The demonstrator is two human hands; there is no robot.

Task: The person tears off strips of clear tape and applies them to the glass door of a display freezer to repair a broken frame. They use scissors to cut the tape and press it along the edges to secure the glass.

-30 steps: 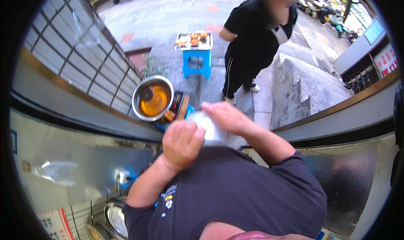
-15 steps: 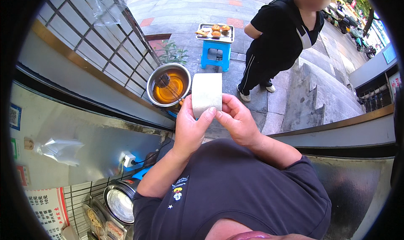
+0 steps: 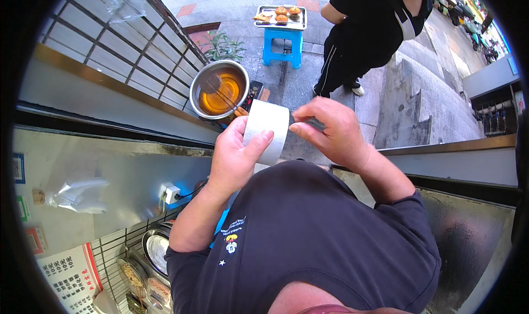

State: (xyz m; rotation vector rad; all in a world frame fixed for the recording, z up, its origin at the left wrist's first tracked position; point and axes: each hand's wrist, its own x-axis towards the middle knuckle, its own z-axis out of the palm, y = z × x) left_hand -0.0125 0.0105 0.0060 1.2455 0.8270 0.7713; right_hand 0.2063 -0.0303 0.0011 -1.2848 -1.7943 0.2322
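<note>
A wide whitish roll (image 3: 266, 129), like a roll of tape, stands out in front of my chest. My left hand (image 3: 239, 151) grips its left side, thumb across the front face. At its right edge my right hand (image 3: 336, 129) is held with fingers curled, thumb and forefinger almost together. Whatever lies between those fingertips is too small to make out. Just beyond my left hand is a steel pot (image 3: 193, 96) of amber liquid, with a wire skimmer (image 3: 220, 92) lying across it, its handle toward me.
A tray (image 3: 300, 23) of round browned pastries rests on a blue stool (image 3: 282, 44). A person in black (image 3: 366, 36) stands on the pavement near stone steps (image 3: 430, 104). Metal counters flank me; a white plug (image 3: 172, 194) sits at the left one, with bowls (image 3: 157, 248) below.
My right hand has come off the roll's face and moved right and up beside its edge. The roll has tilted and sits slightly lower, still in my left hand. The view has shifted a little.
</note>
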